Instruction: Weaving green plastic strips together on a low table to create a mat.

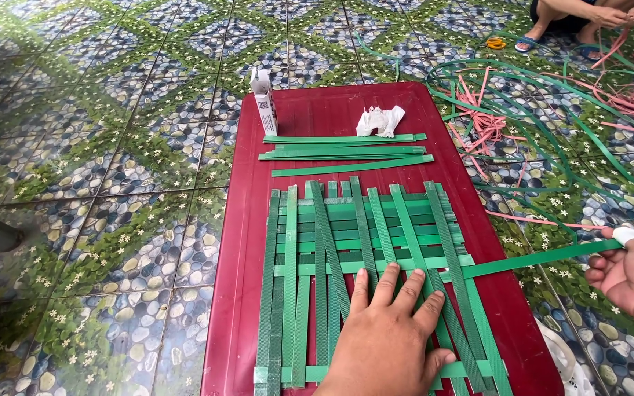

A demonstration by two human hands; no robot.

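A woven mat of green plastic strips [346, 242] lies on a dark red table [332, 110]. My left hand [390, 337] presses flat on the mat's near part, fingers spread. My right hand [629, 271], off the table's right edge, pinches the end of one long green strip [537, 258] that runs across the weave; a white bandage wraps one fingertip.
Loose cut green strips [343, 150] lie beyond the mat, next to a small white carton [264, 101] and a crumpled white tissue [379, 121]. Green and pink strips [493, 110] tangle on the patterned tile floor at right, where another person [588, 18] sits.
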